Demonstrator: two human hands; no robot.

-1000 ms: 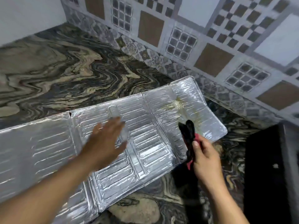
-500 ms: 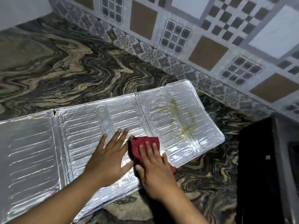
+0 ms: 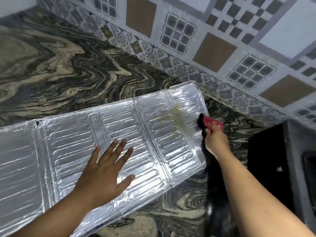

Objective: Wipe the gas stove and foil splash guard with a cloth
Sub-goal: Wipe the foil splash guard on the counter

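The foil splash guard (image 3: 71,142) lies flat and unfolded on the marble counter, its ribbed panels running from the left edge to the middle right. A yellowish greasy smear (image 3: 176,117) marks its right panel. My left hand (image 3: 104,170) rests palm down with fingers spread on the middle panel. My right hand (image 3: 216,140) grips a red and black cloth (image 3: 209,123) at the guard's right edge, just right of the smear. The black gas stove (image 3: 273,168) shows partly at the far right.
The swirled marble counter (image 3: 59,65) stretches behind and in front of the guard. A patterned tiled wall (image 3: 205,40) rises along the back. A dark shadow falls on the counter beneath my right forearm.
My right hand has carried the cloth from the middle panel next to my left hand out to the guard's right edge. My left hand stays flat on the foil.
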